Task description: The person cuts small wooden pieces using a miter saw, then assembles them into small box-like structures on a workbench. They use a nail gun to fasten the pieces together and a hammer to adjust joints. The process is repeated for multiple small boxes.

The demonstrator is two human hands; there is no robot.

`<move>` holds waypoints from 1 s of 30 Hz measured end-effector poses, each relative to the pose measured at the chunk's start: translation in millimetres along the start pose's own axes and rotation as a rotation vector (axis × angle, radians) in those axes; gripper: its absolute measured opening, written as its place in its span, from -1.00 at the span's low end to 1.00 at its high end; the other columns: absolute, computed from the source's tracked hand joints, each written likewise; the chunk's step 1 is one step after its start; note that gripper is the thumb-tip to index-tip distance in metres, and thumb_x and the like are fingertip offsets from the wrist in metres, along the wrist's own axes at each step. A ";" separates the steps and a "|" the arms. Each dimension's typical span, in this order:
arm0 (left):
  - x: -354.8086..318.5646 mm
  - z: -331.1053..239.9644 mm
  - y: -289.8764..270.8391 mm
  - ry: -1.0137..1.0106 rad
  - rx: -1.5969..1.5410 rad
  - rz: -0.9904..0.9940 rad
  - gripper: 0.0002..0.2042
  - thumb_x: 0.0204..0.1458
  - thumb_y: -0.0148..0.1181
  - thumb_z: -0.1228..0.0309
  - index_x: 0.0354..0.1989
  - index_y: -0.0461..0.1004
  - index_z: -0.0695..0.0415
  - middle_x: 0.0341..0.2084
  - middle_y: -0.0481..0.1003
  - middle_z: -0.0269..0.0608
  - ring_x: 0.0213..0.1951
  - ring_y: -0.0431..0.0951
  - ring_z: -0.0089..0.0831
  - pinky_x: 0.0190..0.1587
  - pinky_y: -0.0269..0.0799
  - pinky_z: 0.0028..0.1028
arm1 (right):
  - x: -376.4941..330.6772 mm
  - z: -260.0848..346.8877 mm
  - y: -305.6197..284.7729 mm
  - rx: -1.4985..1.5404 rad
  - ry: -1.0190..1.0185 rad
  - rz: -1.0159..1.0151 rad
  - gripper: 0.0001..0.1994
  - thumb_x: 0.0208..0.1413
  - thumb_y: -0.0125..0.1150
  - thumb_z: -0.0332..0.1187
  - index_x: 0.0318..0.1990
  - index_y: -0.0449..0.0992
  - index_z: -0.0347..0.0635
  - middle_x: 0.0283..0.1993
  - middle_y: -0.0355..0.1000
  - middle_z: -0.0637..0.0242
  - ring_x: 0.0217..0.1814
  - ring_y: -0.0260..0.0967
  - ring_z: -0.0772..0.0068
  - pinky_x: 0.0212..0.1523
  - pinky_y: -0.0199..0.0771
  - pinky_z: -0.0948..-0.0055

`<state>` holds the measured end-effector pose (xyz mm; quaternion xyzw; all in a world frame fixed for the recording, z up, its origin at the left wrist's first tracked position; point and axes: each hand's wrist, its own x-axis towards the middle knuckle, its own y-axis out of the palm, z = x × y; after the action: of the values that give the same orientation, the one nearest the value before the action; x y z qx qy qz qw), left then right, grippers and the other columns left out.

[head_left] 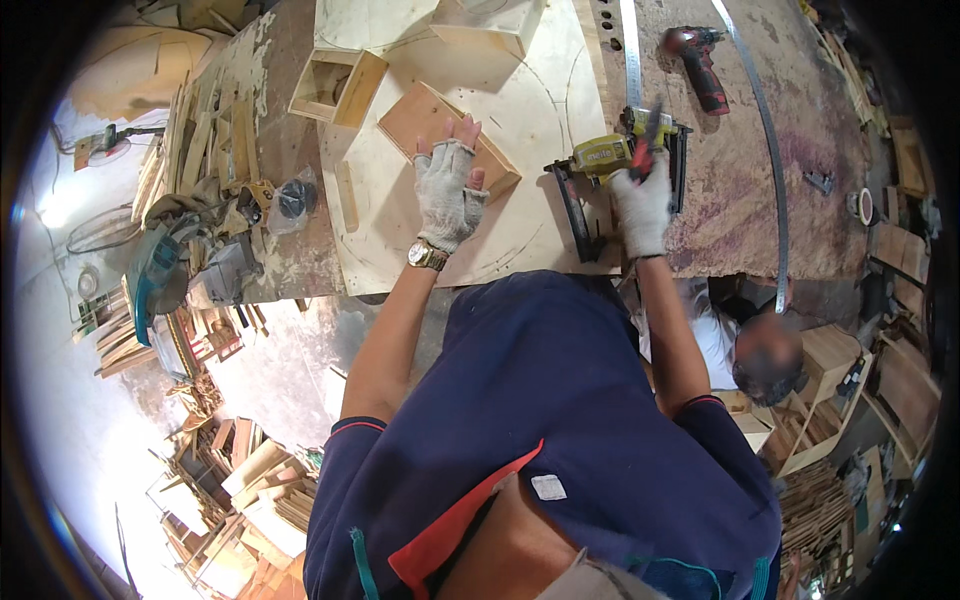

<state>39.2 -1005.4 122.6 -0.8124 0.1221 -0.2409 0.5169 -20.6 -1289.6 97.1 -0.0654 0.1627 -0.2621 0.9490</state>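
My left hand (450, 190), in a pale fingerless work glove, lies with fingers stretched out on a shallow wooden box (412, 112), which sits at an angle on a pale plywood sheet (530, 120). Closed round a red-handled tool (645, 152) with a dark tip is my gloved right hand (643, 205); the tool's exact kind is not clear. Right beside that hand stand yellow-green nail guns (603, 155) with black magazines, partly hidden by it. A smaller open wooden box (356, 90) and another wooden box (490, 22) rest farther back on the sheet.
Along the bench's right lie a red-and-black cordless drill (700, 75), a metal ruler (632, 55) and a long metal strip (770, 130). A teal power saw (155, 275) is at the left. Another person (765, 355) is low at the right, near stacked wood.
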 end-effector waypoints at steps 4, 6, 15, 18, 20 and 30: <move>-0.1 2.3 2.2 0.020 0.024 -0.002 -0.42 0.27 0.05 0.26 0.49 0.25 0.03 0.46 0.29 -0.17 0.51 0.19 -0.13 0.54 -0.18 0.12 | -47.1 10.0 22.4 -0.536 -0.035 0.540 -0.41 -0.13 0.45 -0.27 0.12 0.43 -0.13 -0.09 0.59 -0.04 -0.01 0.60 -0.13 0.03 0.61 0.07; 0.7 1.9 -1.4 0.018 0.025 0.006 -0.44 0.27 0.07 0.22 0.46 0.31 -0.01 0.46 0.30 -0.16 0.51 0.20 -0.14 0.53 -0.14 0.13 | -58.5 24.0 25.8 -0.710 -0.068 0.620 -0.40 -0.14 0.44 -0.27 0.14 0.43 -0.13 -0.08 0.60 -0.05 -0.04 0.60 -0.14 0.04 0.61 0.05; 34.2 -22.2 -60.3 0.107 0.228 0.450 -0.36 -0.03 0.43 0.00 0.25 0.49 -0.08 0.41 0.30 -0.05 0.51 0.14 -0.04 0.38 0.13 0.01 | 38.9 -56.4 -110.9 -0.518 -0.122 -0.264 -0.54 -0.03 0.45 -0.16 -0.05 0.56 -0.32 -0.28 0.58 0.12 -0.25 0.54 0.16 -0.11 0.53 0.22; 36.4 -8.9 -51.5 0.221 0.269 0.425 -0.36 -0.08 0.46 0.00 0.20 0.49 -0.06 0.41 0.31 -0.08 0.51 0.14 -0.03 0.36 0.16 0.00 | 54.5 -69.0 -152.7 -0.333 -0.044 -0.262 -0.78 0.13 0.30 -0.30 -0.21 0.50 -0.26 -0.37 0.52 0.26 -0.39 0.48 0.30 -0.30 0.50 0.26; 37.1 2.3 -53.9 0.255 0.178 0.538 -0.53 -0.06 0.44 0.21 0.03 0.45 0.00 0.47 0.24 -0.13 0.54 0.09 0.00 0.43 0.14 0.08 | 34.0 -38.3 -138.8 0.258 0.071 -0.158 -0.89 0.23 0.13 -0.40 -0.16 0.48 -0.23 -0.40 0.50 0.33 -0.45 0.44 0.46 -0.45 0.44 0.40; -8.9 -2.6 -77.2 -0.246 0.032 0.340 -0.13 -0.21 0.61 0.15 0.27 0.27 0.23 0.48 0.13 0.21 0.52 0.08 0.11 0.54 0.06 -0.10 | 18.7 2.1 -48.1 -0.734 -0.403 0.446 -0.53 -0.02 0.34 -0.38 0.12 0.52 -0.15 -0.08 0.55 0.08 -0.03 0.56 -0.06 -0.02 0.56 0.14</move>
<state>26.3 -969.8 190.5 -0.7951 0.1898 -0.0511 0.5738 -27.7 -1340.3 104.0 -0.4093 0.0673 0.0405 0.9090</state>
